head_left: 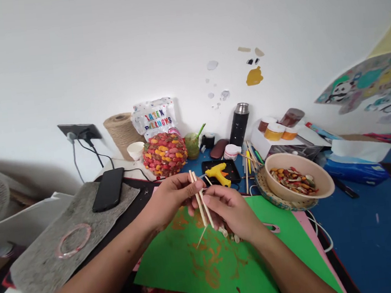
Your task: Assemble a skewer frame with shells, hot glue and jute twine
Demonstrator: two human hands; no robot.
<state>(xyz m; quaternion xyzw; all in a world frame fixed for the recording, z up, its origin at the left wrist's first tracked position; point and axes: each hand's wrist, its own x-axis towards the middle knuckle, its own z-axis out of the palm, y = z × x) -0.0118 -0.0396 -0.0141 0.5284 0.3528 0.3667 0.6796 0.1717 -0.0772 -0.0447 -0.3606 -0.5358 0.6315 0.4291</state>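
Two pale wooden sticks [200, 201], like a pair of chopsticks, stand side by side between my hands above the green sheet [166, 266]. My left hand [176, 196] pinches them near the upper part, with the thumb across them. From the other side, my right hand [230, 205] grips them a little lower, thumb against the nearer stick. A thin pale sliver [201, 237] slants down by their lower ends; whether it is attached I cannot tell. Some small cream-coloured pieces [231, 235] show just below my right hand, partly hidden by it. Brown smears mark the sheet.
Behind my hands lies a yellow glue gun [219, 174] on a black tray [235, 170]. A bowl of coloured pieces [297, 161] stands to the right. At the back are a balloon bag [164, 154], a twine spool [121, 133] and a black flask [239, 125]. A phone [108, 189] lies left.
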